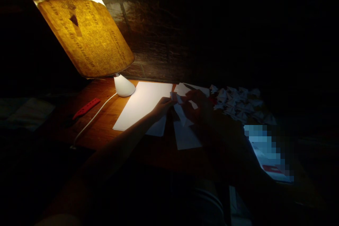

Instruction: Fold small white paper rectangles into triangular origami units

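Observation:
My left hand (162, 106) reaches over a stack of white paper (143, 102), its fingers pinching the edge of a small folded paper (181, 113). My right hand (198, 105) is closed on the other side of the same paper, mostly in shadow. A dark pointed shape (188, 87) shows just above the right fingers; I cannot make out what it is. Below the hands lies another white sheet (186, 138), and one more sheet (202, 89) is partly behind the right hand. Several folded paper pieces (235, 103) are heaped to the right.
A lamp with a printed shade (87, 39) and white base (124, 85) lights the wooden table (104, 113). Its white cord (94, 116) runs toward the front left. Beside it lies a red-handled tool (86, 108). A lit screen (265, 155) is at right; a brick wall (150, 42) stands behind.

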Demonstrator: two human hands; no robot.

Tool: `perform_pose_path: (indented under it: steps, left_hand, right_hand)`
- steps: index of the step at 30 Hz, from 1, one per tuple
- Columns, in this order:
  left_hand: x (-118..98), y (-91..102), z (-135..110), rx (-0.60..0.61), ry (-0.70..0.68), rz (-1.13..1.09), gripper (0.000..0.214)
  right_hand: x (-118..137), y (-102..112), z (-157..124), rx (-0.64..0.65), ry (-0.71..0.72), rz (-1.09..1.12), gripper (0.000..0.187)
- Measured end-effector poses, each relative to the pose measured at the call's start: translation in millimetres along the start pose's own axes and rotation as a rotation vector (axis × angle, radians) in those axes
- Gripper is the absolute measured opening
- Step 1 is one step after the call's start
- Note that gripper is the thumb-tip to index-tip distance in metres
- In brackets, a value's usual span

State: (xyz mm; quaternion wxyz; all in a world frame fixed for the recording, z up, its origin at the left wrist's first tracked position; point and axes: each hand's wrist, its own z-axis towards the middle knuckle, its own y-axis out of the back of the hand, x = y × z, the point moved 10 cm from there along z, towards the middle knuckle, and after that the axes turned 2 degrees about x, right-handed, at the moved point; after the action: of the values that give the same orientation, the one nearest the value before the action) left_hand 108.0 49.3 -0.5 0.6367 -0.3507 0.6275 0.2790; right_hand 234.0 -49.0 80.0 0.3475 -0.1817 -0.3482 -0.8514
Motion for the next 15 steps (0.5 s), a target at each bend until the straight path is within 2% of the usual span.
perform_pose_path:
  steps: [3,5,10,13,15]
  left_hand:
    - [5,3.8,0,-0.061,0.056,-0.117,0.034]
    - [7,4.2,1,-0.060,0.056,-0.129,0.041]
    - [2,2.1,1,0.005,-0.011,0.009,0.058]
    - [-3,-2.1,-1,0.053,-0.050,0.078,0.054]
    - [-4,-4.1,-2,0.071,-0.043,0.055,0.050]
  right_hand:
    - [4,-7,0,0.087,0.023,0.023,0.013]
    - [4,-10,0,0.136,0.009,0.052,0.018]
    - [2,-11,2,0.196,-0.008,0.097,0.018]
    - [4,-12,3,0.199,-0.003,0.140,0.014]
    - [3,-16,2,0.218,-0.053,0.183,0.011]
